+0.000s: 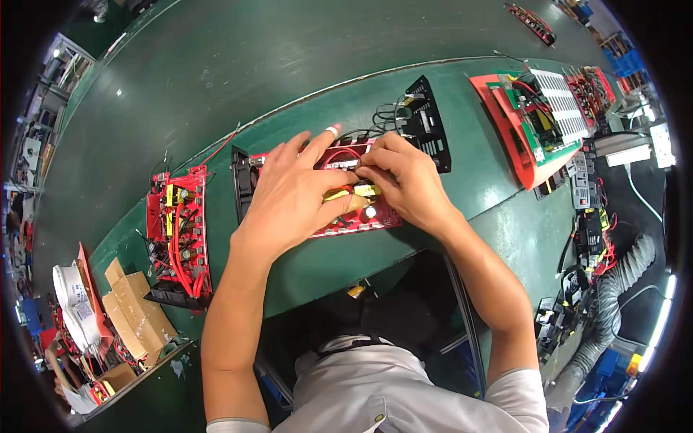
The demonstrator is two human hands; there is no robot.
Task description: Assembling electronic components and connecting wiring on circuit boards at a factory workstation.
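Observation:
In front of me lies a red circuit board (390, 219) with yellow-wrapped parts and a red wire. A black end piece (244, 180) stands at its left end. My left hand (285, 195) spreads over the board's left half, its index finger and thumb apart around a yellow-wrapped component (367, 190). One left finger wears a white band (332, 130). My right hand (410, 180) reaches over the right end, thumb and index finger pinched close to the left index fingertip. Whatever lies in that pinch is hidden. Dark cables (386, 115) run to a black slotted panel (427, 123) beyond.
Another red circuit board (180, 238) with red wires rests to the left. At right are a red tray-like piece with green boards (534, 119) and a power strip (580, 180). A cardboard box (137, 310) sits lower left; a grey flexible duct (613, 310) hangs lower right.

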